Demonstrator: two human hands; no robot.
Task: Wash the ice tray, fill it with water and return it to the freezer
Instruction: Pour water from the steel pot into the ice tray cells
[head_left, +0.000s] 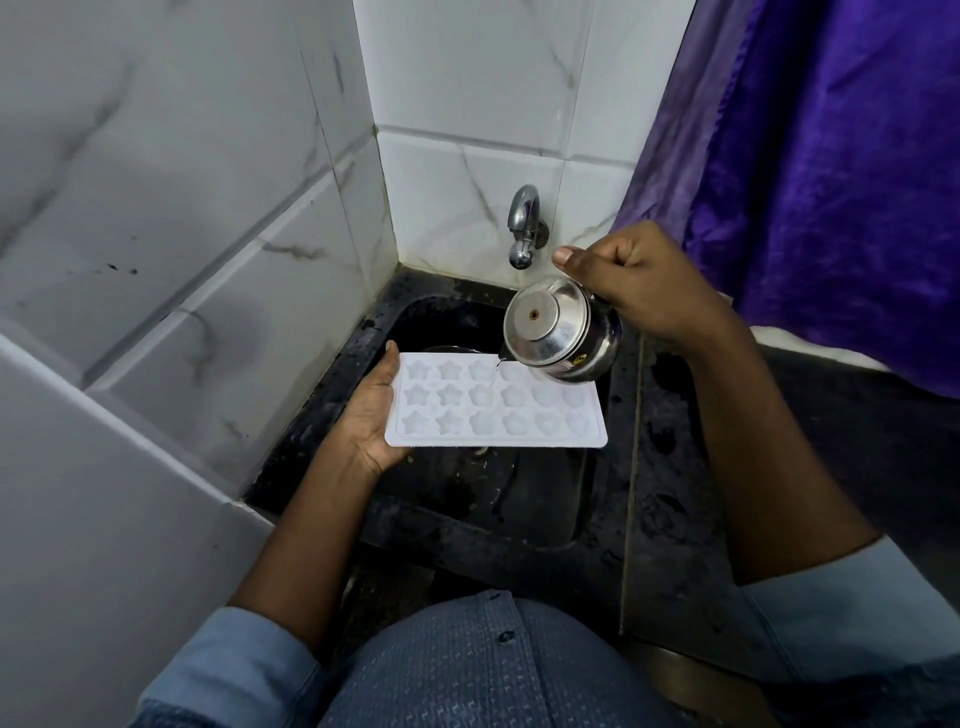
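A white ice tray (493, 402) with star and heart shaped cells is held level over the dark sink (519, 509). My left hand (371, 410) holds the tray's left end, palm beneath and thumb along the edge. My right hand (631, 283) grips a small steel kettle (561, 327) with a lid, tilted to the left above the tray's far right corner. A thin stream of water (496, 370) runs from the kettle into the top row of cells.
A chrome tap (524, 226) sticks out of the tiled back wall above the sink, with no water running from it. White marble-look tiles stand at the left and back. A purple curtain (810, 171) hangs at the right over the dark wet counter (691, 519).
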